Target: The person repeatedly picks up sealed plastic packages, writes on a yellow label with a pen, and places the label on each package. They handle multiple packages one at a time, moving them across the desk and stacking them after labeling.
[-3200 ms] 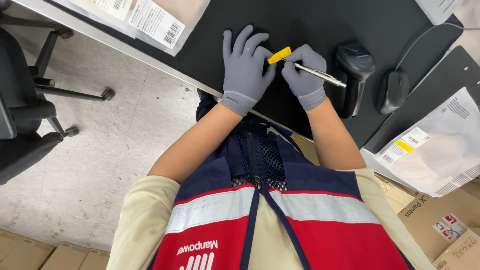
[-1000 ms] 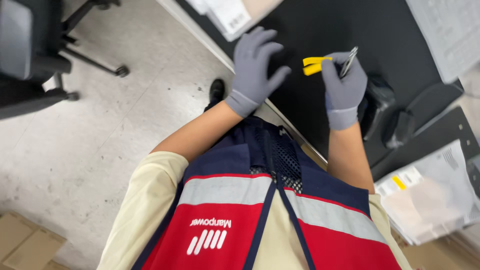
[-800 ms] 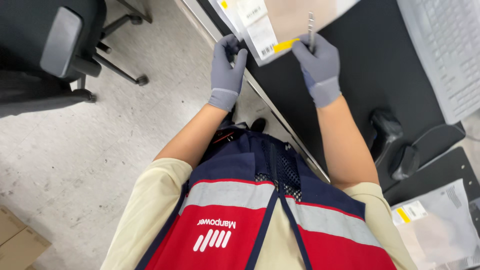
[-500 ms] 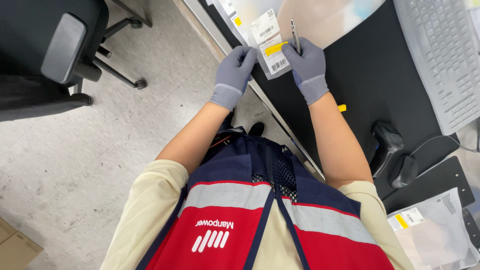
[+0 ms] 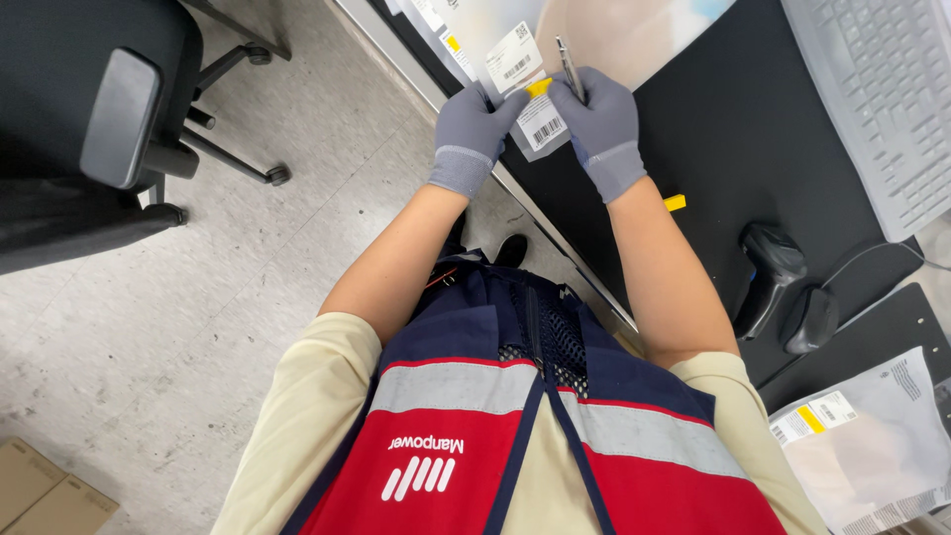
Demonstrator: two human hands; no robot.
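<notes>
Both my hands wear grey gloves and meet at the near corner of a clear plastic package (image 5: 594, 30) with white barcode labels (image 5: 540, 124) on the black desk (image 5: 753, 129). My left hand (image 5: 474, 129) pinches the package edge beside a small yellow sticker (image 5: 538, 87). My right hand (image 5: 602, 121) grips a silver pen (image 5: 568, 61) upright and also touches the yellow sticker. A second small yellow piece (image 5: 675, 202) lies on the desk next to my right forearm.
A black handheld scanner (image 5: 768, 272) and a black mouse (image 5: 810, 319) sit at the right of the desk, a white keyboard (image 5: 877, 99) behind them. Another bagged package (image 5: 872, 456) lies at the lower right. A black office chair (image 5: 99, 129) stands on the left, cardboard (image 5: 45, 490) on the floor.
My hands went from the bare desk to the labelled package and drew it closer. The yellow sticker that was between my fingers is now at the package label; a yellow piece lies on the desk.
</notes>
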